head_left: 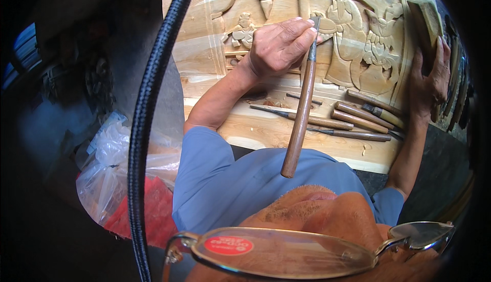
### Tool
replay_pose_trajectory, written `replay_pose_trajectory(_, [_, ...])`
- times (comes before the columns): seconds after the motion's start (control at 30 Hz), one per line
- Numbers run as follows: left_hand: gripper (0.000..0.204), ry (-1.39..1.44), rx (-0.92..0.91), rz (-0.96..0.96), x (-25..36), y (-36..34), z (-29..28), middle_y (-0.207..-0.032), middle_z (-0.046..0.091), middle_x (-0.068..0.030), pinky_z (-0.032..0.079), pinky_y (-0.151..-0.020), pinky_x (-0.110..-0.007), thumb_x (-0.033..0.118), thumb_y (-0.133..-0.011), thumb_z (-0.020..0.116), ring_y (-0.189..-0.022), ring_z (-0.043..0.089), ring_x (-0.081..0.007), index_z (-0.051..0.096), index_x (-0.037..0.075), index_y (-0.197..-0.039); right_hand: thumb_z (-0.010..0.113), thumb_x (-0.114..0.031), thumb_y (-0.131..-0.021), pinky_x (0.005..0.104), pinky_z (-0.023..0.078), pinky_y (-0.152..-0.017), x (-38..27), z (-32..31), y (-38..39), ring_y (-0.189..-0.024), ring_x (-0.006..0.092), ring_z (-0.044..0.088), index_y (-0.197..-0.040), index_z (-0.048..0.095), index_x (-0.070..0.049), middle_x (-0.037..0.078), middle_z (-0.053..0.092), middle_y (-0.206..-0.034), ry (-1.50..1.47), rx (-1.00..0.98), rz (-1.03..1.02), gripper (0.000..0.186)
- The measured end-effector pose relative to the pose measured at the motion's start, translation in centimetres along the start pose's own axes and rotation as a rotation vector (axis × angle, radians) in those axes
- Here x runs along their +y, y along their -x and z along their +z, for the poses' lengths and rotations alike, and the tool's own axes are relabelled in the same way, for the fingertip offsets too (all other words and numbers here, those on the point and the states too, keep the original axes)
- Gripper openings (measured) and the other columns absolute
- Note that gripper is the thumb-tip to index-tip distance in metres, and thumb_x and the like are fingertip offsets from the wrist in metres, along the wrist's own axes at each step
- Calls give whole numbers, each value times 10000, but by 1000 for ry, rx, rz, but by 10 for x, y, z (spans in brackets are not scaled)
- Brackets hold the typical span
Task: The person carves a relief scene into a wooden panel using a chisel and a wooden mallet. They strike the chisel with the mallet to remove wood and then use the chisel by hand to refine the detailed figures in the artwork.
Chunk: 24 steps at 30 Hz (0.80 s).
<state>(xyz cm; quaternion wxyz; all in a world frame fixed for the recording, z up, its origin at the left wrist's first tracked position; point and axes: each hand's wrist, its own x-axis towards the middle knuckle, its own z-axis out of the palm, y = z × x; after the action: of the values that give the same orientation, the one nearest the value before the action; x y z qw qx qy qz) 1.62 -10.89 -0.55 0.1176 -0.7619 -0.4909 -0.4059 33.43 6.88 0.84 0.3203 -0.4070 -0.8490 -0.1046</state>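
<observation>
while left fingers [306, 35] pinch chisel [302, 109], right [440, 54] clasp block [425, 20].

Qty: 1 L hand [279, 47], 1 R hand [433, 80]; 1 held chisel [300, 108]; approx. 6 loose handled tools [325, 122], overlapping, exact no. unclear; 1 thin metal rod [302, 98]; 1 carved wood panel [197, 57]; 1 wood block [424, 21]; 1 blk braided cable [146, 103]; 1 clr plastic bag [112, 151]; 1 red cloth [148, 215]; 1 pr. specs [307, 261].
</observation>
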Motion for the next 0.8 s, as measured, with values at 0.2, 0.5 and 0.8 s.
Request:
replay_pose_trajectory(0.2, [296, -1, 7, -15, 1, 2, 1, -1024, 763, -140, 604, -612, -305, 139, -827, 840, -828, 776, -255, 720, 21, -1071, 791, -155, -893, 384, 550, -1010, 0, 0, 0, -1219, 306, 673, -1416, 614, -147, 91, 662, -1385, -12, -2, -5, 552])
replay_pose_trajectory(0.5, [135, 41, 131, -323, -4, -5, 3, -789, 734, -53, 544, -561, -303, 132, -889, 817, -606, 688, -189, 723, 74, -968, 753, -121, -905, 369, 554, -1016, 14, 7, 7, -1208, 267, 687, -1472, 574, -215, 73, 655, -1408, -45, 10, -4, 602])
replay_pose_trajectory(0.8, [196, 49, 88, -465, 6, -11, 6, -810, 708, -140, 526, -566, -403, 30, -900, 726, -633, 680, -309, 691, 48, -1092, 743, -351, -964, 339, 591, -931, 40, -8, -5, -1114, 223, 729, -1458, 594, -247, 93, 720, -1295, -186, -152, 55, 527])
